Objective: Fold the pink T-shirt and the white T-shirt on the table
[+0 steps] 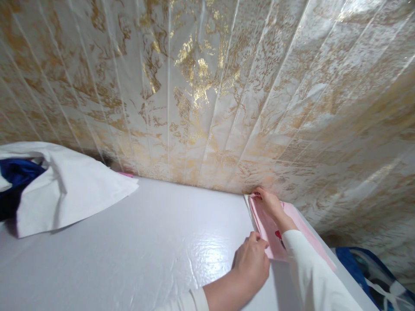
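Note:
A folded pink garment (298, 229) with a small red and black print lies at the right end of the white glossy table (155, 242), against the gold-marbled wall. My right hand (270, 204) pinches the garment's far corner near the wall. My left hand (251, 261) is closed on the near corner of the same garment. Both arms wear white sleeves.
A heap of white cloth (71, 190) with dark blue fabric (17, 172) tucked in it sits at the table's left end. A blue bag (369, 272) stands beyond the table's right edge. The shiny gold-and-white wall covering (207, 86) rises right behind the table.

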`<state>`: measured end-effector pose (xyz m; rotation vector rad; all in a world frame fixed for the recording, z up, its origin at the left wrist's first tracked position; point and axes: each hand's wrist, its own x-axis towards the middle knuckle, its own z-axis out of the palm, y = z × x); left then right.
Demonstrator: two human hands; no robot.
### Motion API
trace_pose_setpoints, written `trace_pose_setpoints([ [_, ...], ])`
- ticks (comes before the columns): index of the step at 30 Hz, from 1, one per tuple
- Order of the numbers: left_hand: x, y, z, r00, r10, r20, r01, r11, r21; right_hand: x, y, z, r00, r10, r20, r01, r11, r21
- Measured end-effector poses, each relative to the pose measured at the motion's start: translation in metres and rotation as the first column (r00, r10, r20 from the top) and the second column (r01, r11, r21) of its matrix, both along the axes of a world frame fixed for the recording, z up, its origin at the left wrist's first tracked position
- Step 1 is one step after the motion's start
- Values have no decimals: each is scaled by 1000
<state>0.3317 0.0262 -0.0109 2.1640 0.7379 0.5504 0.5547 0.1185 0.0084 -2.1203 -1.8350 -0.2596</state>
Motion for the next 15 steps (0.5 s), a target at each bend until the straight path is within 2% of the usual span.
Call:
trace_pose_setpoints([
  [4,-3,-3,7,997,-12,-73,13,1000,6,-1,-6,-5,997,-67,-49,70,995,71],
  [9,-6,-7,11,995,7,-103,-7,1000,-4,-10,-5,-20,990,-29,-141,43,994,99],
  [12,-8,-3,9,997,9,-78,-2,995,99,-10,-19,-20,981,-19,-191,43,991,125],
  [15,-9,6,5,998,-49,-24,54,967,248,-4,-55,-22,976,-33,-213,62,990,130],
])
